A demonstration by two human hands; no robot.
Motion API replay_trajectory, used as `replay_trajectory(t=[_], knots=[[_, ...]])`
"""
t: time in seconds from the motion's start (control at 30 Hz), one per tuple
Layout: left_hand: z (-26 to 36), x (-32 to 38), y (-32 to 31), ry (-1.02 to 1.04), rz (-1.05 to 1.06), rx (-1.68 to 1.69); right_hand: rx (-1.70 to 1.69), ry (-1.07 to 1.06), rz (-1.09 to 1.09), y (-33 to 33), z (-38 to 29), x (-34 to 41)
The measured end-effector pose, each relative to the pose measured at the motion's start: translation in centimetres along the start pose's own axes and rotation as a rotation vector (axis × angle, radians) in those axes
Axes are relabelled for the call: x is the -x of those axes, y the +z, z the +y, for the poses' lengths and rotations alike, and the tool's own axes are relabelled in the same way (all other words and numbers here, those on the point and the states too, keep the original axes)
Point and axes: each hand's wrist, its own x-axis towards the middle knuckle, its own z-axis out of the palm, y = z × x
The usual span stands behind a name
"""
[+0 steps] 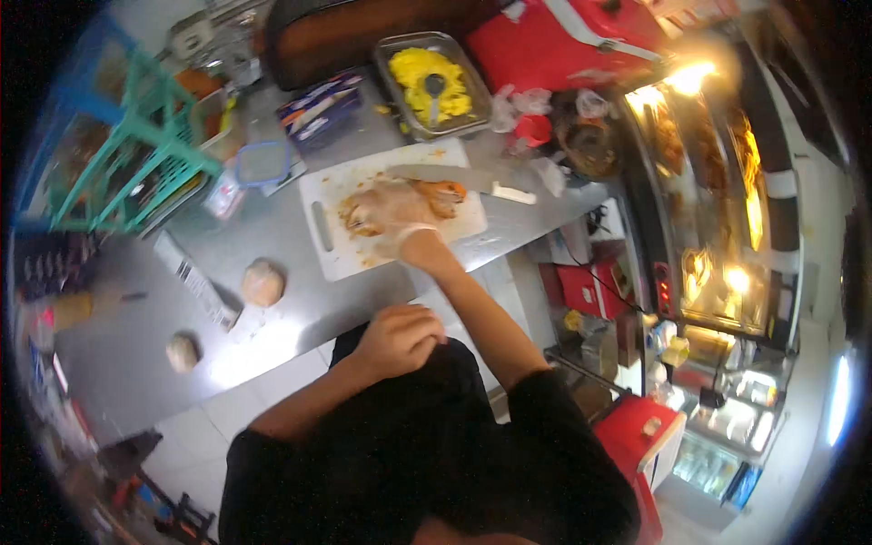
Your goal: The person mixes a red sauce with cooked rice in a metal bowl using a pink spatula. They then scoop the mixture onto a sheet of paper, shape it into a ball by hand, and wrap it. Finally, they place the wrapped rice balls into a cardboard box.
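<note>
A white cutting board (325, 184) lies on the steel counter, with pieces of cooked meat (446, 197), perhaps chicken, and scattered scraps on it. My right hand (398, 211), in a clear plastic glove, rests over the meat and partly hides it. Blur and the glove keep its finger grip from showing. A large knife (477, 181) with a white handle lies along the board's far side, its handle past the right edge. Bare and curled, my left hand (402, 340) is held in front of my body, short of the counter edge, with nothing visible in it.
Behind the board stands a metal tray (487, 102) of yellow food with a spoon. A dark blue box (320, 109), a lidded container (262, 163) and a teal plastic basket (163, 146) are leftward. Wrapped balls (263, 283) and a long carton (194, 279) lie nearer. A lit glass cabinet (708, 204) stands right.
</note>
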Motion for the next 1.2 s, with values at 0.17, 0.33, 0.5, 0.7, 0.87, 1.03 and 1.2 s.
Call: replay_trajectory(t=[0.17, 0.33, 0.5, 0.7, 0.87, 1.03, 1.2], knots=[[-1.9, -0.1, -3.3, -0.139, 0.133, -0.042, 0.427, 0.015, -0.497, 4.2, 0.5, -5.6], [-3.5, -0.5, -3.2, -0.206, 0.174, -0.036, 0.028, 0.258, -0.42, -2.0, 1.3, -3.8], [-3.7, -3.1, -0.7, -0.3, 0.184, 0.015, -0.944, 0.605, -0.14, -4.4, 6.4, -0.3], [-4.3, -7.3, 4.3, -0.395, 0.249, -0.034, -1.952, 0.414, 0.779, -18.7, 17.9, 7.4], [-4.6, -12.6, 11.1, -0.459, 0.261, -0.074, -1.141, 0.891, 0.825, -27.7, 39.3, 14.0], [-3.1, -16.5, 15.3, -0.452, 0.071, -0.109, 0.241, 0.744, 0.387, -28.3, 46.7, 16.7], [-2.8, -15.7, 15.3, -0.548, 0.209, -0.135, 0.13, 0.266, 0.552, -22.6, 34.1, 12.4]])
